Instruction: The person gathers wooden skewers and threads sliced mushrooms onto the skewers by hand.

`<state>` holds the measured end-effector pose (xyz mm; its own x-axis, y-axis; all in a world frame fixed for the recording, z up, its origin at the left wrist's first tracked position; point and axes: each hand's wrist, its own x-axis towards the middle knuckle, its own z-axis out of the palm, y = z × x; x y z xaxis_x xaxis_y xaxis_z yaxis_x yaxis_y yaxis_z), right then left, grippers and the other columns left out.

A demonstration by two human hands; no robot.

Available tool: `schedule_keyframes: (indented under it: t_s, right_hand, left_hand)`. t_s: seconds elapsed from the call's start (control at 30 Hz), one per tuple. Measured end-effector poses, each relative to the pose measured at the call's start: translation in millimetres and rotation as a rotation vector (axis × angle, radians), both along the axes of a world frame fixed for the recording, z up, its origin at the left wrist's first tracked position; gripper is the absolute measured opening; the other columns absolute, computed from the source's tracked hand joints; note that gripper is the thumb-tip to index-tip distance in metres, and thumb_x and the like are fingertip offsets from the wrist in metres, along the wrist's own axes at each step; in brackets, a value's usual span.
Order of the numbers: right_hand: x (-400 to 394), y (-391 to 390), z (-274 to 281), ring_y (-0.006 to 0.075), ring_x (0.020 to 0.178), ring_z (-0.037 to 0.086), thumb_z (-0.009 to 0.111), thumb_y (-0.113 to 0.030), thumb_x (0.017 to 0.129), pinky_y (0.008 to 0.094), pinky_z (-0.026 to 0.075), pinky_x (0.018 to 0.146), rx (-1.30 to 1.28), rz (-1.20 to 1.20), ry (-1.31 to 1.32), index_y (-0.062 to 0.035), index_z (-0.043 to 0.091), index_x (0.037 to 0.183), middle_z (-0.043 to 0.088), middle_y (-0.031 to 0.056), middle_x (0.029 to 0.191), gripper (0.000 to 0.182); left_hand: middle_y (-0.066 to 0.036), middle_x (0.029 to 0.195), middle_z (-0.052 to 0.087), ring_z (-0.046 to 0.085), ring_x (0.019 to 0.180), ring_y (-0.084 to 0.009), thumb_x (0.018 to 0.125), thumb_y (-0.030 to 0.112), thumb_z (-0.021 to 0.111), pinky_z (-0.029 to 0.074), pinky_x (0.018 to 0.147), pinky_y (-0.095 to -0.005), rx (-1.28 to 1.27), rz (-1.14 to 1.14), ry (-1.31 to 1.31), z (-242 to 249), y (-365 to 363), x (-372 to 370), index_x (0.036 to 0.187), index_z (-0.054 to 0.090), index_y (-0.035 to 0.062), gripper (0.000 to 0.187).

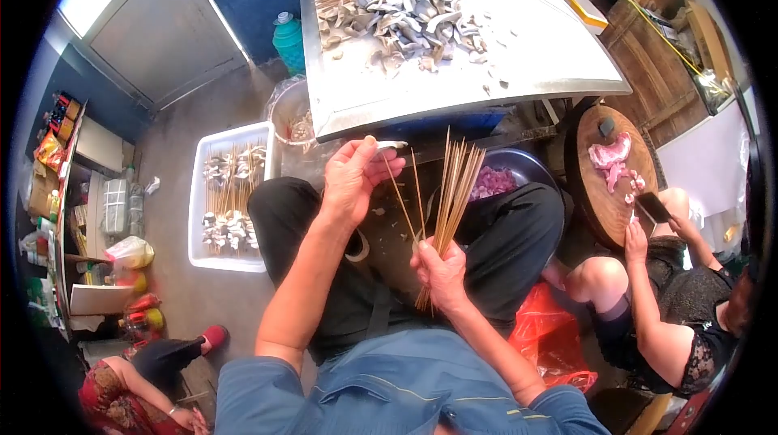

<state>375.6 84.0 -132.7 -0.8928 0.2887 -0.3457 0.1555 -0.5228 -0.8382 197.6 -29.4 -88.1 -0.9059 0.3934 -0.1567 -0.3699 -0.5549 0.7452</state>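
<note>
Your left grip [350,180] pinches a pale, curved slice [393,145], perhaps mushroom; your right grip [442,271] clasps thin tan sticks [456,200].

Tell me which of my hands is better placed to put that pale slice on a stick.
Probably the left. Your left hand has the pale slice at its fingertips, near the tops of the sticks, while your right hand is busy gripping them.

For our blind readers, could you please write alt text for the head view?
A person's right hand grips a bundle of bamboo skewers while the left hand holds a mushroom piece. Ahead, mushroom slices lie heaped on a table.
</note>
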Motion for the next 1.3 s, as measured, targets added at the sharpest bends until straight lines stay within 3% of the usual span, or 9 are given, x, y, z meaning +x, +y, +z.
schedule_keyframes:
  t_s: [0.33,0.63,0.73,0.93,1.0,1.07,1.13,1.2,1.3]
  right_hand:
    - [0.2,0.2,0.5,0.0058,0.045,0.045,0.06,-0.015,0.091,0.0185,0.034,0.04,-0.032,-0.018,0.01,-0.0061,0.052,0.09,0.059,0.0038,0.067,0.012]
    - [-1.2,1.7,-0.7,0.0065,0.042,0.04,0.059,-0.009,0.089,0.0196,0.031,0.038,0.024,-0.046,-0.006,-0.0056,0.052,0.091,0.058,0.0063,0.066,0.008]
    - [0.0,3.6,-2.4,0.0054,0.045,0.045,0.061,-0.01,0.089,0.0185,0.034,0.04,0.003,-0.037,0.009,-0.0041,0.056,0.09,0.06,0.0041,0.067,0.008]
    - [-6.6,11.7,6.1,0.0051,0.044,0.043,0.06,-0.011,0.09,0.0186,0.031,0.039,-0.063,-0.1,0.005,-0.0057,0.056,0.091,0.059,0.0036,0.067,0.007]
    - [-10.1,17.5,5.9,0.0052,0.043,0.042,0.06,-0.012,0.09,0.0185,0.031,0.039,-0.057,-0.112,0.033,-0.0061,0.056,0.092,0.059,0.0037,0.067,0.007]
    - [-13.6,22.8,7.9,0.0053,0.044,0.043,0.06,-0.012,0.09,0.0185,0.031,0.038,-0.046,-0.151,0.059,-0.006,0.056,0.092,0.059,0.0044,0.067,0.008]
    - [-14.5,25.3,9.2,0.0055,0.044,0.043,0.06,-0.012,0.09,0.0186,0.031,0.038,-0.082,-0.152,0.082,-0.0055,0.056,0.092,0.059,0.0049,0.068,0.008]
    - [-15.2,25.4,8.7,0.0058,0.044,0.043,0.06,-0.012,0.09,0.019,0.032,0.039,-0.071,-0.161,0.071,-0.0052,0.055,0.093,0.059,0.0053,0.068,0.008]
    - [-9.1,21.4,11.6,0.0061,0.044,0.043,0.059,-0.011,0.091,0.0192,0.032,0.039,-0.097,-0.156,0.064,-0.0054,0.054,0.094,0.059,0.0055,0.068,0.008]
  left_hand:
    - [-0.016,0.093,0.068,0.068,0.082,-0.0282,0.092,0.02,0.061,0.058,0.076,-0.0407,0.015,-0.011,-0.014,1.3,3.4,4.4,0.093,0.057,0.005,0.016]
    - [-0.014,0.085,0.068,0.068,0.074,-0.0208,0.091,0.016,0.062,0.057,0.071,-0.0334,-0.271,0.006,0.203,5.7,-4.2,-1.5,0.091,0.057,0.0016,0.015]
    - [-0.012,0.083,0.068,0.068,0.071,-0.0195,0.09,0.015,0.063,0.057,0.069,-0.0312,-0.337,-0.03,0.253,2.8,-5.4,0.6,0.09,0.058,0.0008,0.015]
    - [-0.009,0.077,0.068,0.065,0.068,-0.0131,0.088,0.018,0.064,0.051,0.062,-0.0233,-0.432,-0.353,0.282,7.4,4.5,17.6,0.09,0.063,-0.0009,0.019]
    - [-0.007,0.074,0.068,0.062,0.064,-0.0102,0.086,0.018,0.064,0.047,0.059,-0.0234,-0.711,-0.243,0.545,17.6,6.6,-0.2,0.085,0.066,-0.0005,0.019]
    - [-0.008,0.072,0.067,0.062,0.065,-0.0111,0.085,0.018,0.064,0.047,0.059,-0.0246,-0.696,-0.069,0.574,34.4,14.1,-30.5,0.083,0.067,-0.0002,0.018]
    - [-0.011,0.074,0.066,0.064,0.067,-0.0175,0.083,0.018,0.064,0.048,0.062,-0.0276,-0.9,0.173,0.67,51.6,28.5,-68.7,0.083,0.066,-0.001,0.019]
    - [-0.012,0.086,0.067,0.065,0.076,-0.0147,0.083,0.019,0.065,0.05,0.071,-0.026,-1.017,0.238,1.003,39.6,39.1,-123.2,0.096,0.065,-0.0008,0.024]
    - [-0.013,0.086,0.065,0.065,0.079,-0.0202,0.075,0.021,0.068,0.05,0.072,-0.0291,-1.211,0.167,1.202,35.4,53.0,-160.6,0.097,0.065,-0.0023,0.033]
